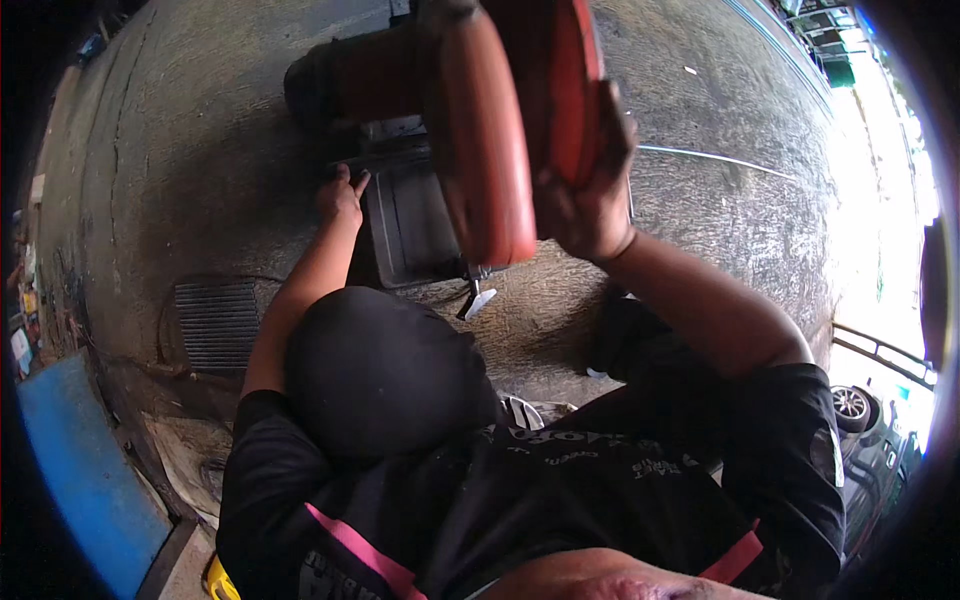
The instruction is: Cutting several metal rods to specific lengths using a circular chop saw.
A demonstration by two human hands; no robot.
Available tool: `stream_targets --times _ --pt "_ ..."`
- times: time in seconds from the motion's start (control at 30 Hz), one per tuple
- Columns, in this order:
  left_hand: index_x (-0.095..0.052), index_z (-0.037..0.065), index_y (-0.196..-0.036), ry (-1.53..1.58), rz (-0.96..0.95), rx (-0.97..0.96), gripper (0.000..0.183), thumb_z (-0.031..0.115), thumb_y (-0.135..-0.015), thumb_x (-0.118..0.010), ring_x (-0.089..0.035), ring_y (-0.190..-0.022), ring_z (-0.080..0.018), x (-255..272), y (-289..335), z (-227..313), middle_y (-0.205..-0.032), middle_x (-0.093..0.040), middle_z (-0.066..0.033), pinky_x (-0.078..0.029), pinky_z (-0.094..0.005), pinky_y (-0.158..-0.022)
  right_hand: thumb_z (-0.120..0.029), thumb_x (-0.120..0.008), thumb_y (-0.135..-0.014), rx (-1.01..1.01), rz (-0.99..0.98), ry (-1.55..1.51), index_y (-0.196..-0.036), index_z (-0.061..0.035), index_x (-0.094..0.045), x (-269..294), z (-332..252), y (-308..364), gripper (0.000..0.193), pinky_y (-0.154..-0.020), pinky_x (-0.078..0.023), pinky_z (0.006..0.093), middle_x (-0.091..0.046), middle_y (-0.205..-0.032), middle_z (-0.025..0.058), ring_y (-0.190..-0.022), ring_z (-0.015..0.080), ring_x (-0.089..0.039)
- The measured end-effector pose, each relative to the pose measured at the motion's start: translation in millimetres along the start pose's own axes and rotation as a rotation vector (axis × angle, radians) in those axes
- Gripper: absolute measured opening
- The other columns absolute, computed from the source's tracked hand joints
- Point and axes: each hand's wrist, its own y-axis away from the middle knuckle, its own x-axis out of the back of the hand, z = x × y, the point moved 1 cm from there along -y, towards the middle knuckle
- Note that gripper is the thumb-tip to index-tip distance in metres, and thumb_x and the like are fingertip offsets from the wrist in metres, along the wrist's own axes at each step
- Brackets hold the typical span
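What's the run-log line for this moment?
left hand: on grey metal base | right hand: gripping red cut-off saw guard | concrete floor

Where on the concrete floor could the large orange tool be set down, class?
Bare grey concrete floor lies right of the orange power tool, past the right hand, and also above the ribbed dark mat. It is crowded around the dark metal tray by the left hand.

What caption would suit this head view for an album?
Right hand grips a red disc-shaped machine over concrete floor; left hand rests on its grey metal base.

Head-worn fisheye, looking steeply down, close
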Motion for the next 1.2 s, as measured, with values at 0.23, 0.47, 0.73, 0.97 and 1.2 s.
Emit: stream_targets --times 0.23,0.47,0.73,0.97,1.2 --pt "-0.049 -0.003 -0.117 -0.067 -0.015 0.098 0.030 0.009 -0.090 -0.057 -0.061 -0.095 -0.0288 8.6 -12.6 -1.4 -0.111 -0.055 -0.0146 -0.059 -0.0409 -0.077 -0.003 -0.065 -0.061 0.160 -0.021 0.279 -0.140 0.0036 -0.016 -11.7 -4.2 63.7 0.094 -0.094 -0.038 0.0536 -0.028 -0.135 0.0306 -0.118 0.0481 -0.037" --pt "-0.049 -0.006 -0.115 -0.041 -0.031 0.101 0.029 0.011 -0.092 -0.054 -0.062 -0.094 -0.0307 -13.3 10.5 -2.1 -0.110 -0.058 -0.0163 -0.059 -0.0402 -0.076 -0.002 -0.066 -0.058 0.058 0.035 0.225 -0.140 0.0005 -0.015 -14.2 7.0 86.1 0.097 -0.096 -0.038 0.0541 -0.034 -0.128 0.0332 -0.118 0.0480 -0.040" --pt "-0.049 -0.006 -0.117 -0.750 -0.315 -0.302 0.030 0.011 -0.093 -0.048 -0.055 -0.108 -0.0301 46.3 -49.8 -6.0 -0.116 -0.054 -0.0185 -0.055 -0.0385 -0.083 -0.004 -0.069 -0.057 0.147 0.049 0.254 -0.140 0.0019 -0.016 -31.3 5.7 95.4 0.099 -0.091 -0.040 0.0553 -0.033 -0.129 0.0311 -0.114 0.0473 -0.041" --pt "-0.049 -0.009 -0.113 -0.856 -0.492 -0.397 0.028 0.009 -0.092 -0.046 -0.053 -0.109 -0.0306 49.6 -52.7 -1.2 -0.114 -0.054 -0.0185 -0.053 -0.0396 -0.086 -0.006 -0.069 -0.058 0.102 0.033 0.224 -0.142 -0.0017 -0.014 -33.5 8.1 106.0 0.100 -0.093 -0.040 0.0541 -0.032 -0.130 0.0326 -0.116 0.0461 -0.040" --pt "-0.050 -0.008 -0.111 -0.755 -0.266 -0.272 0.026 0.004 -0.088 -0.054 -0.058 -0.098 -0.0299 18.3 -24.0 -11.1 -0.110 -0.055 -0.0171 -0.055 -0.0389 -0.081 -0.005 -0.069 -0.058 0.071 0.034 0.217 -0.142 -0.0033 -0.013 -28.1 12.8 112.6 0.101 -0.093 -0.040 0.0534 -0.034 -0.128 0.0314 -0.117 0.0470 -0.039"
